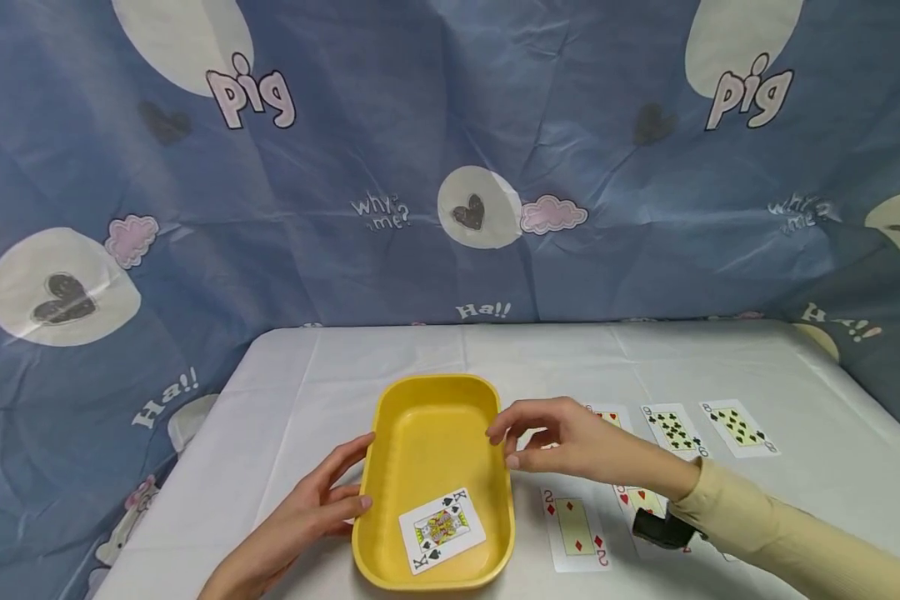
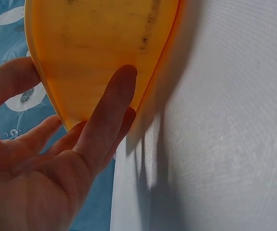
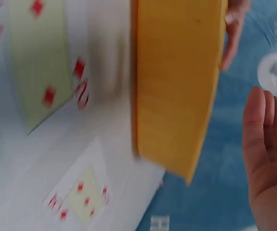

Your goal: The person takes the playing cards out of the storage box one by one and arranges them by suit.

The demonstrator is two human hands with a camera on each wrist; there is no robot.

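A yellow tray [image 1: 420, 442] stands on the white table, with a king of spades [image 1: 442, 531] lying face up in its near end. My left hand [image 1: 311, 512] grips the tray's left side, some fingertips at the rim and others against the outer wall. Over the right rim hovers my right hand [image 1: 547, 437], fingers loosely curled with nothing between them; in the right wrist view its fingers [image 3: 256, 127] show beyond the tray. Nearest to this hand, a two of diamonds [image 1: 576, 529] lies face up right of the tray.
A nine of clubs [image 1: 675, 431] and an eight of spades [image 1: 738, 427] lie further right. Red cards [image 1: 641, 500] are partly covered by the right hand and forearm. A blue patterned cloth [image 1: 450, 275] hangs behind the table.
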